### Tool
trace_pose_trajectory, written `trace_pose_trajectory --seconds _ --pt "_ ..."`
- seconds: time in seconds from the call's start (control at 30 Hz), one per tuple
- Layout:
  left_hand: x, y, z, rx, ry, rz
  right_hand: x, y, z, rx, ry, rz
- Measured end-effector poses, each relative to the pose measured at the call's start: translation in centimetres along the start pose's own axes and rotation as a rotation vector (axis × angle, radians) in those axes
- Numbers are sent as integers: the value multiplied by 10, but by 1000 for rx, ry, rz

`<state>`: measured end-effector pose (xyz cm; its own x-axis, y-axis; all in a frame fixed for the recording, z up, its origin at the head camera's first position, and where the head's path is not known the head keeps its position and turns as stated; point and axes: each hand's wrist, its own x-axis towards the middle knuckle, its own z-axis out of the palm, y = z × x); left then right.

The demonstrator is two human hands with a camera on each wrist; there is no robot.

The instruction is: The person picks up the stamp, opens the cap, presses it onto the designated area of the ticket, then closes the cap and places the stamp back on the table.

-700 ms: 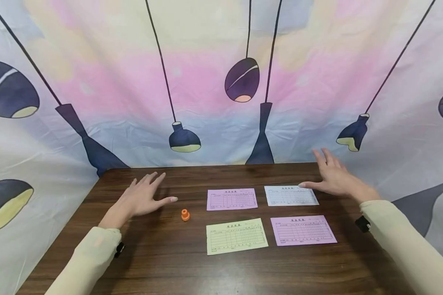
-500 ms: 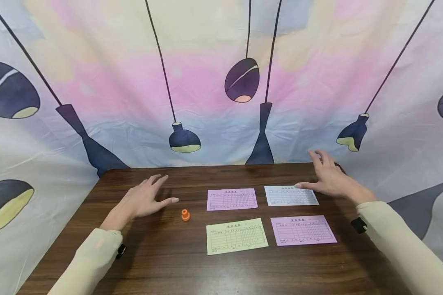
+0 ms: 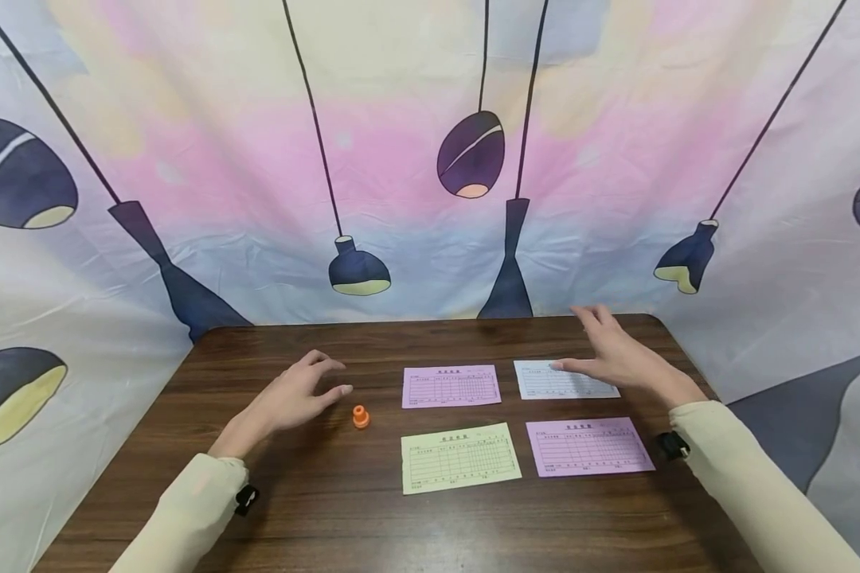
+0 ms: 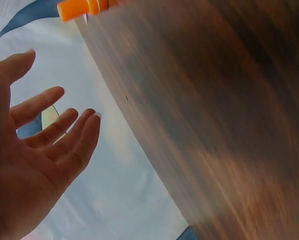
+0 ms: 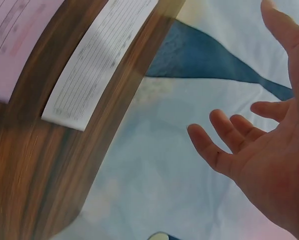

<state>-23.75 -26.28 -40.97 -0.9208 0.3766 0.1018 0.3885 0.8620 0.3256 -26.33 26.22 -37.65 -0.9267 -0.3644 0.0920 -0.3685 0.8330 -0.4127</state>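
My left hand (image 3: 291,400) hovers over the left of the table, fingers spread and a little bent, holding nothing. Just right of its thumb stands a small orange stepped plug-like piece (image 3: 361,417), narrower at the top; the left wrist view catches the same orange piece (image 4: 82,8) at its upper edge. My right hand (image 3: 622,356), also holding nothing, is above the back right of the table. Its thumb overlaps the white printed slip (image 3: 566,383) in the head view. In the right wrist view the palm and loosely bent fingers (image 5: 204,145) show beside the slip.
A pink slip (image 3: 450,387) lies at the back middle, a yellow-green slip (image 3: 460,459) in front of it, and another pink slip (image 3: 589,448) at the front right. The brown wooden table (image 3: 315,517) ends at a printed cloth backdrop (image 3: 416,239).
Both hands have moved inward and slightly nearer: the left to the right, closer to the orange piece, the right to the left over the white slip. Slips and orange piece have stayed put.
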Motion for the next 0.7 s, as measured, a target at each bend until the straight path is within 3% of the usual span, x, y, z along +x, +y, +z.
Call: trace_pose_trajectory --seconds 0.23,0.47,0.7 --pt "0 11 9 -84 0 36 2 -16 10 83 -8 -71" --pt "1 18 17 -114 -74 86 3 -30 23 133 -34 -108" --pt "4 20 24 -111 -135 80 5 -44 33 180 -61 -106"
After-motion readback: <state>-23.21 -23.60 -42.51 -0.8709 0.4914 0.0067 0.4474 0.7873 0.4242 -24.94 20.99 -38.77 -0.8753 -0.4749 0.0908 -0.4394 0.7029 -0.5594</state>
